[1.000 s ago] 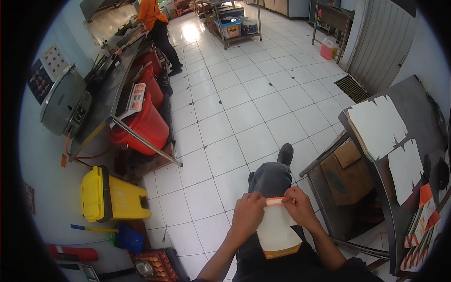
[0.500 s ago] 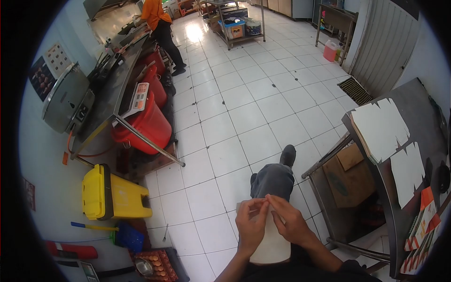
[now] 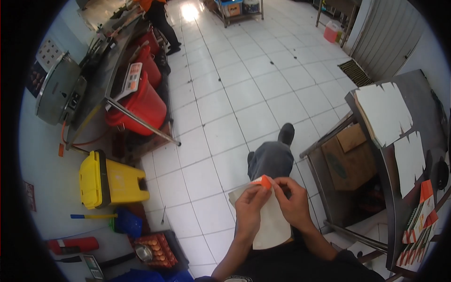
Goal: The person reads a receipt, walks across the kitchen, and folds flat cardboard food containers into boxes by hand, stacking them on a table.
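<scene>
A pale cardboard sheet [image 3: 271, 232] rests across my lap. At its far end, an orange printed flap [image 3: 263, 181] stands folded up. My left hand [image 3: 249, 207] is closed, pinching the flap from the left with thumb and fingers. From the right, my right hand [image 3: 293, 199] pinches the same end, its fingertips close to the left ones. The sheet's underside and its far edge beneath my fingers are partly hidden.
Flat white cardboard blanks [image 3: 384, 113] with notched ends lie on the dark table [image 3: 416, 89] at right, near orange-and-white folded cardboard pieces [image 3: 420, 218]. A yellow bin [image 3: 120, 181], red tubs [image 3: 145, 103] and a tray of eggs [image 3: 162, 254] stand left. A person [image 3: 162, 23] stands behind.
The orange flap now shows between my fingers, where only the pale side was visible before. My hands have shifted slightly up in view, and the camera has tilted down.
</scene>
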Demonstrator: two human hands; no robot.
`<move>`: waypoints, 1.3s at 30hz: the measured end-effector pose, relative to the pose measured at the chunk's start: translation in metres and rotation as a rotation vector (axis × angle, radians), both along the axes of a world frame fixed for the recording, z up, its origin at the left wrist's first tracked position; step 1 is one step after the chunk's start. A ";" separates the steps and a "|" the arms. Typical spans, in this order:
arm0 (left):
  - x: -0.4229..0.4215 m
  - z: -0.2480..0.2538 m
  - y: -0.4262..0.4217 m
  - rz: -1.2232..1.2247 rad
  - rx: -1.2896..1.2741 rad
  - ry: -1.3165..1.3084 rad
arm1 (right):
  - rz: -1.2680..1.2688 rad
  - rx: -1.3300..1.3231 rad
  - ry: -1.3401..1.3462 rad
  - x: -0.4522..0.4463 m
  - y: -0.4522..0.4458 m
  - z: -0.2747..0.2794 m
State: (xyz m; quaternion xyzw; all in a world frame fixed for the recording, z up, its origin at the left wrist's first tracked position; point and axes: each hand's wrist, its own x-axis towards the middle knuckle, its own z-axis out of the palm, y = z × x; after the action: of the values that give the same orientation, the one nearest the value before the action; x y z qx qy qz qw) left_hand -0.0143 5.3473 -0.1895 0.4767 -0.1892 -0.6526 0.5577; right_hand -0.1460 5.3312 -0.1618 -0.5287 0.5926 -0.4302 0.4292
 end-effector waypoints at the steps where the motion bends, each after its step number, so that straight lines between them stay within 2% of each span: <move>1: -0.001 -0.001 0.000 0.025 0.003 0.083 | -0.006 -0.026 -0.026 0.003 0.000 -0.005; 3: -0.001 0.000 -0.003 0.045 0.023 0.071 | -0.022 -0.100 -0.075 0.005 -0.003 -0.015; 10: 0.001 -0.008 -0.003 0.048 -0.010 -0.036 | -0.017 0.117 -0.098 0.001 -0.011 -0.018; 15: -0.006 -0.008 -0.002 0.072 -0.049 -0.140 | -0.023 0.067 -0.150 0.004 -0.015 -0.020; 18: -0.009 -0.006 -0.003 0.067 -0.043 -0.171 | -0.018 0.133 -0.137 0.000 -0.015 -0.020; 21: -0.008 -0.006 -0.002 0.047 -0.034 -0.168 | 0.021 0.197 -0.286 -0.002 -0.012 -0.025; 28: -0.006 -0.014 0.002 0.010 -0.078 -0.225 | -0.003 0.075 -0.188 0.002 -0.007 -0.018; 36: -0.009 -0.016 0.000 0.056 -0.095 -0.152 | -0.067 -0.078 -0.038 0.008 -0.004 -0.018; 39: -0.007 -0.013 0.002 0.062 -0.090 -0.165 | 0.026 -0.010 -0.112 0.003 -0.006 -0.013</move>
State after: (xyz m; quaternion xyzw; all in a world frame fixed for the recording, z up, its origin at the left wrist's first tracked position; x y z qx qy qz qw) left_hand -0.0215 5.3489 -0.2024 0.5090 -0.2488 -0.5843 0.5811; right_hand -0.1435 5.3257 -0.1750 -0.5134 0.5585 -0.4567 0.4646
